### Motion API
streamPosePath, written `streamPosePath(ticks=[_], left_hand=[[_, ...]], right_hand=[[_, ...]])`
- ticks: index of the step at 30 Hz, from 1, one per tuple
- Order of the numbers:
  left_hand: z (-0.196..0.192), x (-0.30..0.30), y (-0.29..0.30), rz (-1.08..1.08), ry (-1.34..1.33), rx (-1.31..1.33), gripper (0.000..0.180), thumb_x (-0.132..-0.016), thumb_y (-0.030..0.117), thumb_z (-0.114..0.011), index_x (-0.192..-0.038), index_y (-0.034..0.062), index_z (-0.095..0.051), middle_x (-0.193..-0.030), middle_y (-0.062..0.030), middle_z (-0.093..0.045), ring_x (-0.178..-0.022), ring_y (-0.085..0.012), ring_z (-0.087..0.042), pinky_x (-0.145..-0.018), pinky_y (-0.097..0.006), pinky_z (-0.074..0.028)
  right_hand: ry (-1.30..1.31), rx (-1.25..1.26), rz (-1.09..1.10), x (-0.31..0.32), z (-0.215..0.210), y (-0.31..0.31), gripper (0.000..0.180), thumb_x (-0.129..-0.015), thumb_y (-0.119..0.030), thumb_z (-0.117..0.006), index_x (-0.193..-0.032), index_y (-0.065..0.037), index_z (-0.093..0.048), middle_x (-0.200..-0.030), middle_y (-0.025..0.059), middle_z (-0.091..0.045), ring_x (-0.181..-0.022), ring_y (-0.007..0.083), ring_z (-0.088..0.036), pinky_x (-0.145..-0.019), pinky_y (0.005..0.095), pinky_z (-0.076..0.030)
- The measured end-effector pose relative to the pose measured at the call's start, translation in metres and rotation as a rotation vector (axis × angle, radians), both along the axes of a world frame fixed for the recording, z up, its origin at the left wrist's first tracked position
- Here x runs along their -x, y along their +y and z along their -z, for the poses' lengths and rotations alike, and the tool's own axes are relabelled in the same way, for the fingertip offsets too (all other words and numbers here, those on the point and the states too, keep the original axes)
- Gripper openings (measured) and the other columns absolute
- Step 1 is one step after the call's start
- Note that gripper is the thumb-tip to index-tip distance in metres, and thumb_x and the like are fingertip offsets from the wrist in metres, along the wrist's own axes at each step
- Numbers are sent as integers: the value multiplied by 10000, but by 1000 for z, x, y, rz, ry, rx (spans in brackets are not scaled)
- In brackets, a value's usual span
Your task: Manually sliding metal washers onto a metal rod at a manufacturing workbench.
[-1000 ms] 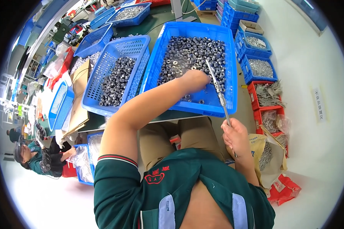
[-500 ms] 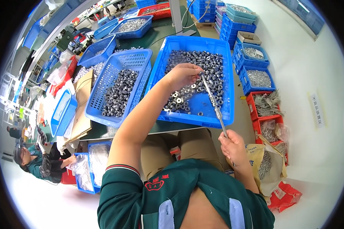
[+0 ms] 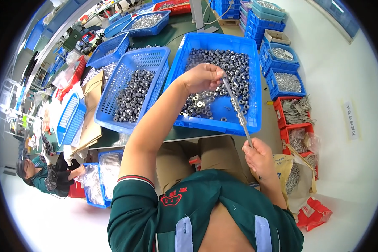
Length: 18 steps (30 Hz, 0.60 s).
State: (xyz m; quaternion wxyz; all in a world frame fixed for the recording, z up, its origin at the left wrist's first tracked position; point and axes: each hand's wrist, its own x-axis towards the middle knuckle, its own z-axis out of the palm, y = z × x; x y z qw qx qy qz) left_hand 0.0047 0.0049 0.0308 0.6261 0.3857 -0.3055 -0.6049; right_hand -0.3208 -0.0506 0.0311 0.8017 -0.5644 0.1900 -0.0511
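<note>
My right hand point(image 3: 258, 157) is wrapped around the near end of a slim metal rod point(image 3: 246, 135), which slants up and away to the left. Several shiny ring-like metal pieces point(image 3: 238, 110) sit along the rod's middle. At its far end the fingertips of my left hand point(image 3: 205, 77) are pinched together; whether they grip the tip or a small part on it is too small to tell. Beneath both is a blue bin point(image 3: 216, 126) of loose dark and silvery metal rings point(image 3: 227, 63), some lying flat near its front.
Left of the bin stands a blue perforated basket point(image 3: 103, 98) of dark metal rings. Cardboard point(image 3: 92, 111) lies beyond it. Stacked blue crates point(image 3: 273, 86) and red crates point(image 3: 281, 110) of metal parts line the right. A co-worker point(image 3: 42, 174) sits at far left.
The whole view has shifted slightly, with the bin now higher in it. My hands keep nearly the same hold at either end of the rod.
</note>
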Motion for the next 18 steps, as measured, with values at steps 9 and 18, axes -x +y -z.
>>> streamPosePath(ticks=[9,18], left_hand=[[-7,6,0,104,-16,105,245,-806,157,-676,-984,-2,-624,-731,-54,-601,-601,-111,-502,-575,-248,-402],[-7,14,3,213,-9,171,283,-766,133,-703,-1010,6,-636,-790,-60,-607,-680,-144,-557,-641,-248,-450]], right_hand=[[-60,-197,9,-12,-5,-1,122,-917,-128,-501,-873,-14,-499,-528,-49,-367,-391,13,-294,-364,165,-241],[-180,-413,-59,-14,-4,1,175,-943,-185,-466,-885,-24,-507,-479,-37,-342,-353,40,-259,-383,208,-240]])
